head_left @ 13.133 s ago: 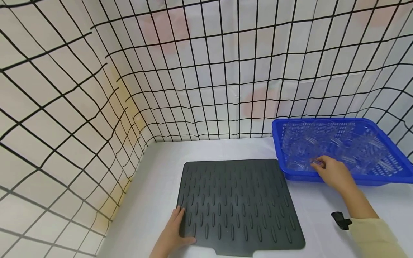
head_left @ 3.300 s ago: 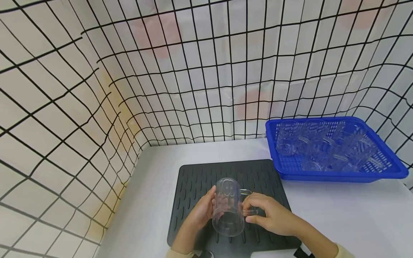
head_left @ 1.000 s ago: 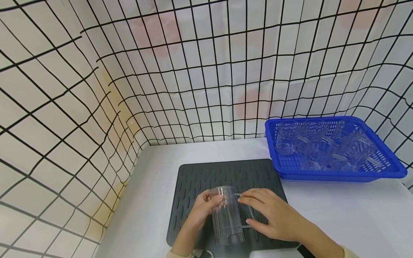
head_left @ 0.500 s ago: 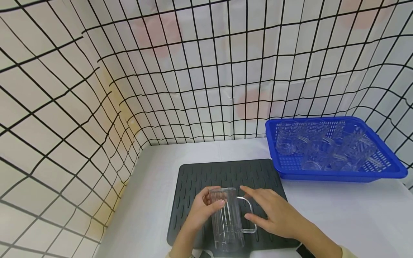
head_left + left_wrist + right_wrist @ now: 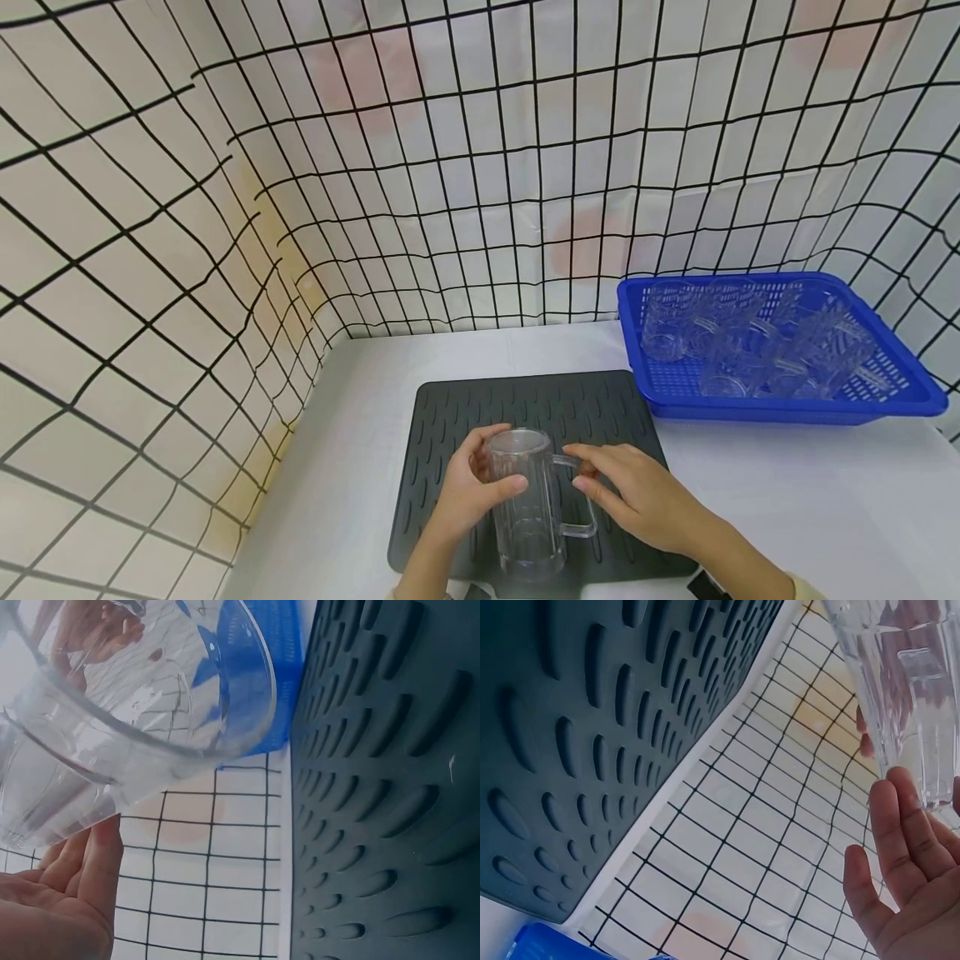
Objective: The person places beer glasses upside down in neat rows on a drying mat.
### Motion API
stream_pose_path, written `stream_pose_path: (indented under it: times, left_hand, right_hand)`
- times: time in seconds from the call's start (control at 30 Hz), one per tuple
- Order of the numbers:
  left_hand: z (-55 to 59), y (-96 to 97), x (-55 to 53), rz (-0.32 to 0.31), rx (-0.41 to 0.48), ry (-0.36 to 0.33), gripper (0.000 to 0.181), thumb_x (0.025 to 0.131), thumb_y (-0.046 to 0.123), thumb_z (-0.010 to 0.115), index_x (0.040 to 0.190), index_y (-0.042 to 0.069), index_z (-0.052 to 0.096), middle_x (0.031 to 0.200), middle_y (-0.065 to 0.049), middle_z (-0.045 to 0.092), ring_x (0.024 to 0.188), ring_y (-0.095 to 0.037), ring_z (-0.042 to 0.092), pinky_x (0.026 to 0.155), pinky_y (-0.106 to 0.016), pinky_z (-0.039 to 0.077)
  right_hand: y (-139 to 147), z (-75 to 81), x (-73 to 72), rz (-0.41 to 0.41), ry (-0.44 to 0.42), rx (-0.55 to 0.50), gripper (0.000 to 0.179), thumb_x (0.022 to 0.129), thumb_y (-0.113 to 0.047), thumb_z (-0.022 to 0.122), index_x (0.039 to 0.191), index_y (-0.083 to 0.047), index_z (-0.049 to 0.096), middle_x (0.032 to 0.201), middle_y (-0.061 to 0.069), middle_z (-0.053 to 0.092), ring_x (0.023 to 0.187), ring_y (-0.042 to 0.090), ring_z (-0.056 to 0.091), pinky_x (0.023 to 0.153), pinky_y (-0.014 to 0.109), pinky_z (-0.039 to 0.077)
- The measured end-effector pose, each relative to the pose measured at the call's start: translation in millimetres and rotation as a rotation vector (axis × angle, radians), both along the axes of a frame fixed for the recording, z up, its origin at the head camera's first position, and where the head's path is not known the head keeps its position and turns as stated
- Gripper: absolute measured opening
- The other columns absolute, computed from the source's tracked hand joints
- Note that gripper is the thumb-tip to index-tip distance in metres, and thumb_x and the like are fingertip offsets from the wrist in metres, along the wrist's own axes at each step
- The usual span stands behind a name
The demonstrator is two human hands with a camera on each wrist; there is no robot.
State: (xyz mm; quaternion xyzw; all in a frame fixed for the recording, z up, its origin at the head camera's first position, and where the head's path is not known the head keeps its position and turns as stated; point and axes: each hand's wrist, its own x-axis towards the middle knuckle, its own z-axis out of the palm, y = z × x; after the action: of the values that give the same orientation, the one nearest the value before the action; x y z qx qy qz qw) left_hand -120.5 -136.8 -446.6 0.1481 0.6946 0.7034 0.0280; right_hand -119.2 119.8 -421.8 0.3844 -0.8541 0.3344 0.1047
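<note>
A clear ribbed mug (image 5: 528, 521) stands close to upright over the dark grey ridged mat (image 5: 465, 400). My left hand (image 5: 465, 487) grips its upper body, thumb across the near side and fingers round the back. On the right, my right hand (image 5: 633, 492) pinches the upper part of the mug's handle between thumb and fingers. The left wrist view shows one round end of the mug (image 5: 150, 750) large beside the mat (image 5: 360, 825). In the right wrist view the handle (image 5: 930, 750) lies against my fingers. Which end is the mouth, I cannot tell.
A blue plastic basket (image 5: 795, 410) at the back right holds several clear mugs (image 5: 738, 333), heaped together. Black wire grid panels (image 5: 555, 158) enclose the white table (image 5: 360, 417) at the left, back and right.
Earlier my right hand reached into the basket and my left rested on the mat. The mug came over the mat, was turned, and now stands straighter; my right fingers have closed on its handle.
</note>
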Motion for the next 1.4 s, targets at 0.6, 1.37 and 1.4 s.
stream_pose_path:
  times: [0.6,1.37,1.4]
  left_hand:
    - [-2.1,-1.7,0.0,0.013,-0.044,0.194,0.077,0.076,0.024,0.084,0.14,0.002,0.045,0.122,-0.007,0.063,0.106,-0.024,0.06,0.088,-0.036,0.051]
    - [-1.2,-15.7,-9.5,-0.056,-0.074,0.197,0.085,0.074,0.007,0.085,0.146,0.01,0.04,0.14,-0.007,0.051,0.127,-0.025,0.049,0.11,-0.036,0.034]
    - [-1.6,-17.1,-10.5,-0.059,-0.073,0.201,0.085,0.074,0.006,0.085,0.147,0.009,0.04,0.14,-0.008,0.051,0.127,-0.025,0.049,0.11,-0.035,0.034]
  right_hand:
    - [-1,-2.7,-1.8,0.018,-0.037,-0.035,0.03,0.098,-0.012,0.058,0.127,-0.006,0.06,0.1,-0.012,0.065,0.086,0.0,0.056,0.071,0.033,0.053]
    - [-15,-25.1,-19.1,0.062,-0.127,-0.197,0.022,0.097,-0.006,0.058,0.119,-0.006,0.061,0.101,-0.002,0.064,0.079,0.003,0.057,0.063,0.023,0.052]
    - [-16,-25.8,-20.2,0.065,-0.13,-0.202,0.022,0.097,-0.006,0.059,0.119,-0.007,0.061,0.101,-0.003,0.064,0.079,0.003,0.057,0.062,0.023,0.052]
